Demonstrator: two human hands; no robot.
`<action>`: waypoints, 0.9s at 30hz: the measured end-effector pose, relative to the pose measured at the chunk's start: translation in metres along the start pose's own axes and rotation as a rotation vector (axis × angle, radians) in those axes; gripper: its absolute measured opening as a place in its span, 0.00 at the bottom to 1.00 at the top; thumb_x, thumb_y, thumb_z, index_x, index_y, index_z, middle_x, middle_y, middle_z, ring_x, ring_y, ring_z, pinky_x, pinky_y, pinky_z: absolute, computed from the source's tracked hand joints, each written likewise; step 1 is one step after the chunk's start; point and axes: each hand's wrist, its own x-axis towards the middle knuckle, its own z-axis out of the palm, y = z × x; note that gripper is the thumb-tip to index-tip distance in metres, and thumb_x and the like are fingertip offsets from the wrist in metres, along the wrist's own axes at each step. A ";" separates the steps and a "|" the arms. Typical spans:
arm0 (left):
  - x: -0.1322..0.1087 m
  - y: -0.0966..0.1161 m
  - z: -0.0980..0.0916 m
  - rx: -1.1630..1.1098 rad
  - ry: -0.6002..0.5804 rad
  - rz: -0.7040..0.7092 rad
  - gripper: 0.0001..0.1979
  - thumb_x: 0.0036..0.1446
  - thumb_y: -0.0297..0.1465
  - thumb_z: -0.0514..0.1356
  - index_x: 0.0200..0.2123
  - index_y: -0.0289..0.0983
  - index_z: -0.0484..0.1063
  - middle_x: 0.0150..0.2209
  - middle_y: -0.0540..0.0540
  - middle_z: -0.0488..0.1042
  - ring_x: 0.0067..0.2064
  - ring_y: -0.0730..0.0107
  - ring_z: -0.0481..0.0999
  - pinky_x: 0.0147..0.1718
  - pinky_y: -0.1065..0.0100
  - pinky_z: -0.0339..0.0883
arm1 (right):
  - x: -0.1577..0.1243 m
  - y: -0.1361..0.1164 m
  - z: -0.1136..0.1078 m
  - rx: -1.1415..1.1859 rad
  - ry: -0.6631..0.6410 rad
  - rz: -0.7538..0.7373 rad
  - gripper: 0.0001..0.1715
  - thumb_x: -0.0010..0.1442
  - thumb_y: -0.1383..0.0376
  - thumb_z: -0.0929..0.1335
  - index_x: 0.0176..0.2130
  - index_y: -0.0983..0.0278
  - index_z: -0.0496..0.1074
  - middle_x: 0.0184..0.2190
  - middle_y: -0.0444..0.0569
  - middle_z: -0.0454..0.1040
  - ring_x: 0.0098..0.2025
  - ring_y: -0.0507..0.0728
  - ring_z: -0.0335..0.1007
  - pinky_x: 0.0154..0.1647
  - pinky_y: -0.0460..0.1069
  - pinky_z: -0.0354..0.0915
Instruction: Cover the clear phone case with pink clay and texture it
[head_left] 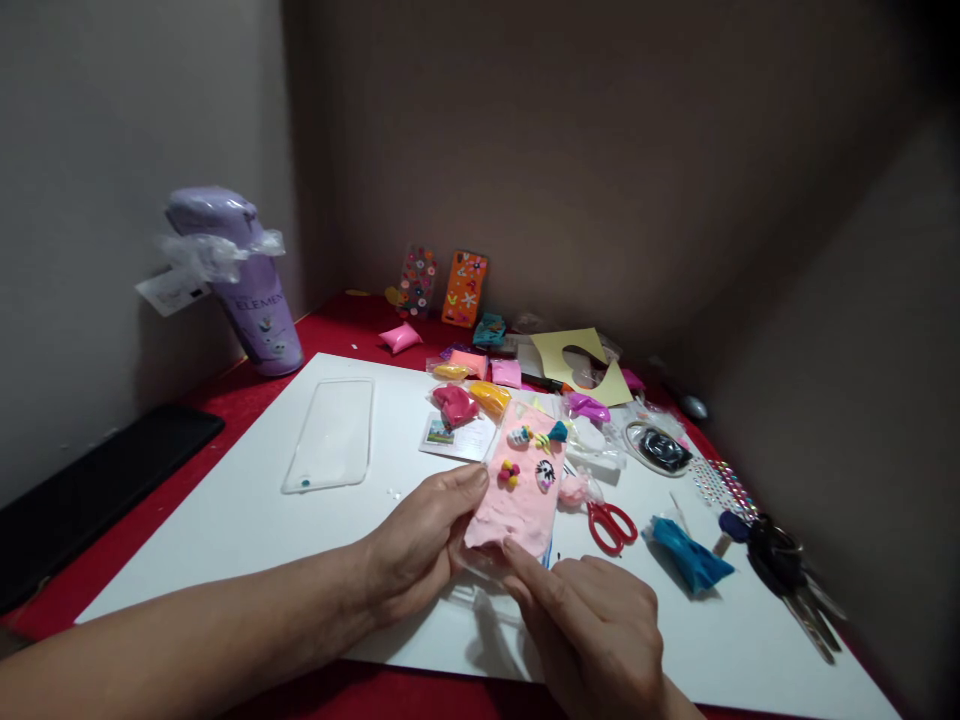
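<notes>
The left hand [424, 535] grasps the case [484, 567] while the right hand [596, 610], grip unclear, apparently smooths the pink clay [517, 515], the next stroke likely needing light pressure.

Only legible txt: "ELEMEN", dark caps on purple bottle [240, 287]; word may run on round the curve. White tag [169, 292] by bottle: print too blurred. Pic card [471, 438]: txt too small, unreadable.
</notes>
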 end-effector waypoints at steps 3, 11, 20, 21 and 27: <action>0.000 0.000 0.000 0.008 -0.007 -0.009 0.10 0.61 0.29 0.52 0.33 0.30 0.71 0.32 0.41 0.73 0.30 0.71 0.70 0.32 0.67 0.65 | 0.002 0.000 0.000 -0.021 -0.020 -0.012 0.18 0.56 0.72 0.68 0.48 0.71 0.70 0.17 0.42 0.68 0.18 0.47 0.58 0.21 0.45 0.51; 0.000 0.000 0.000 0.000 -0.008 -0.006 0.11 0.62 0.29 0.51 0.30 0.31 0.69 0.32 0.41 0.72 0.33 0.68 0.72 0.33 0.65 0.64 | 0.003 0.001 0.001 -0.072 -0.054 -0.064 0.15 0.58 0.69 0.67 0.47 0.70 0.71 0.15 0.39 0.64 0.17 0.47 0.54 0.20 0.46 0.47; 0.000 -0.002 -0.003 0.011 0.002 0.004 0.11 0.61 0.30 0.52 0.37 0.30 0.71 0.32 0.41 0.73 0.31 0.68 0.71 0.31 0.67 0.63 | 0.003 0.001 0.000 -0.006 -0.083 -0.056 0.15 0.58 0.69 0.67 0.46 0.70 0.72 0.16 0.40 0.63 0.18 0.47 0.54 0.21 0.46 0.47; 0.001 -0.002 -0.003 0.009 -0.003 0.007 0.11 0.61 0.30 0.52 0.37 0.30 0.71 0.32 0.41 0.73 0.32 0.68 0.72 0.30 0.68 0.63 | 0.003 0.001 -0.001 0.011 -0.077 -0.048 0.15 0.57 0.69 0.67 0.46 0.70 0.72 0.16 0.40 0.63 0.18 0.47 0.54 0.21 0.46 0.48; 0.000 -0.001 -0.001 0.023 -0.017 -0.002 0.11 0.61 0.29 0.52 0.36 0.30 0.71 0.32 0.40 0.73 0.32 0.69 0.72 0.30 0.70 0.63 | 0.001 0.001 -0.001 0.030 -0.051 -0.028 0.18 0.57 0.70 0.67 0.49 0.69 0.70 0.15 0.40 0.63 0.18 0.48 0.54 0.20 0.45 0.48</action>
